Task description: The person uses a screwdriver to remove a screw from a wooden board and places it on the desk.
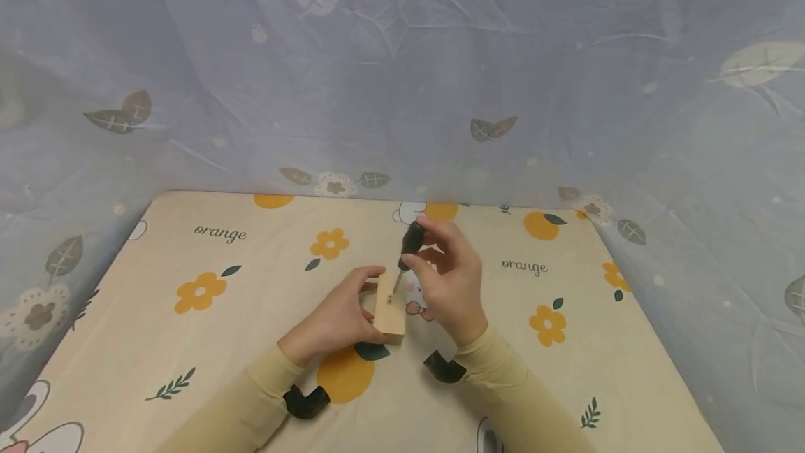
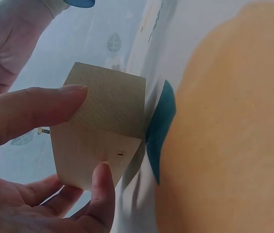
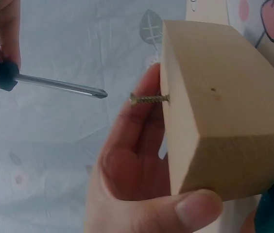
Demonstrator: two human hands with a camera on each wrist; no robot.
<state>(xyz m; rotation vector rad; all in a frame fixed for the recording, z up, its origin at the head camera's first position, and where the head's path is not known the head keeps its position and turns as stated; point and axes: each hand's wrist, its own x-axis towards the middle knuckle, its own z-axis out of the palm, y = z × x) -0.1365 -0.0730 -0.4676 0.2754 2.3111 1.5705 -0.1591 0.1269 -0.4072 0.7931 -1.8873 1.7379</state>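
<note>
Head: screwdriver (image 1: 411,243) over "orange"-lettered cloth (image 1: 264,285).

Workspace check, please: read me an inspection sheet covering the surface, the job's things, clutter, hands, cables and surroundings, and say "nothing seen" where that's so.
Surface: cream cloth printed with oranges and flowers.
Job's things: wooden block with a screw standing partly out; screwdriver pointed at its head, tip apart from it in the right wrist view.
Clutter: nothing seen.
Hands: left hand grips the block; right hand holds the screwdriver.
Cables: nothing seen.
Surroundings: blue-grey leaf-patterned fabric behind and at both sides.
</note>
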